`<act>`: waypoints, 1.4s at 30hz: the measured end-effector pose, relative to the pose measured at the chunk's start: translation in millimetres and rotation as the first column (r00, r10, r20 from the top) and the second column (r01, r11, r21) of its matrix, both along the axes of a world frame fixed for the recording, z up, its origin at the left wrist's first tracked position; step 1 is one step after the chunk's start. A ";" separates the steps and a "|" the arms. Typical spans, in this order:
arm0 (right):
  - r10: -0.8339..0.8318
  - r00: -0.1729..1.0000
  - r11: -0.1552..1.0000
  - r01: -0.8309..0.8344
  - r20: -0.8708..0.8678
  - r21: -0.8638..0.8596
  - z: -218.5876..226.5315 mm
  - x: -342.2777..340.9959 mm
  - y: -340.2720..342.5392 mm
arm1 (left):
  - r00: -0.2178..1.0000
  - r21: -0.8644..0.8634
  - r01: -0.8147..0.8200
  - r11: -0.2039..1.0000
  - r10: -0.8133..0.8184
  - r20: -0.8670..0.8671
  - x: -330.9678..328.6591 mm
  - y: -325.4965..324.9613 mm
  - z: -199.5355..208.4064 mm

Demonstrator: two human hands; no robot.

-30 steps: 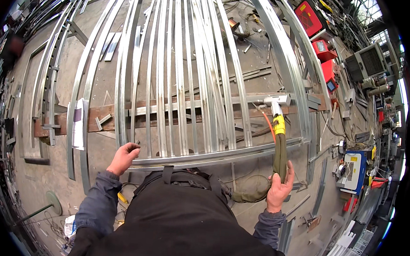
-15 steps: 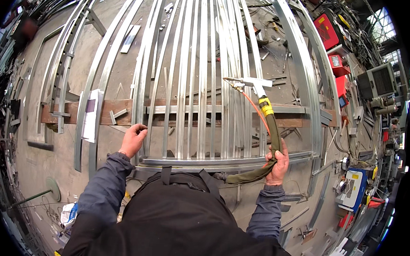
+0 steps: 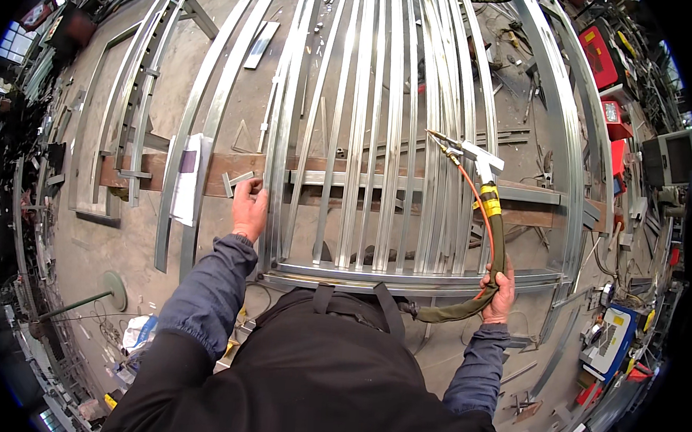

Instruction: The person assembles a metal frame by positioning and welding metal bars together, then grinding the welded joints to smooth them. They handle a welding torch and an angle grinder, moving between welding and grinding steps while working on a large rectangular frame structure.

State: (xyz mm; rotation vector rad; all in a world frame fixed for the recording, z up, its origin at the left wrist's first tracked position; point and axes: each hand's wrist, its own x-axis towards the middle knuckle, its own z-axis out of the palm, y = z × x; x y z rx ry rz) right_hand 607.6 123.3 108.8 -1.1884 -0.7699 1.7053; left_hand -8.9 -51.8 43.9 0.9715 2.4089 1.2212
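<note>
In the head view, my left hand point(image 3: 249, 212) has moved forward to the small metal offcut point(image 3: 242, 178) on the rusty beam point(image 3: 226, 163) — fingers curled, but I can't tell whether they grip it. My right hand point(image 3: 500, 295) grasps the olive cable sleeve point(image 3: 498, 241); the welding torch point(image 3: 483, 157) has swung nozzle-left over the steel profiles point(image 3: 356, 137) — I judge both within working reach.

Long silver metal bars point(image 3: 356, 137) crowd the middle; gaps are narrow. Grey concrete floor point(image 3: 134, 243) opens wider leftward.
</note>
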 end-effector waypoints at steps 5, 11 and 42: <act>0.110 0.955 0.993 -0.091 0.276 -0.082 -7.3 -0.4 3.8 | 0.988 -0.148 -0.028 0.989 0.005 -0.156 -20.4 38.3 -21.2; 0.196 0.775 0.980 -0.170 0.601 -0.101 -35.1 14.8 22.6 | 0.975 -0.287 0.036 0.957 -0.098 -0.202 -19.5 87.1 -40.3; 0.185 0.028 0.912 -0.377 0.982 -0.161 -79.0 -85.8 150.6 | 0.939 -0.482 -0.097 0.871 -0.081 -0.335 -0.9 108.2 -43.9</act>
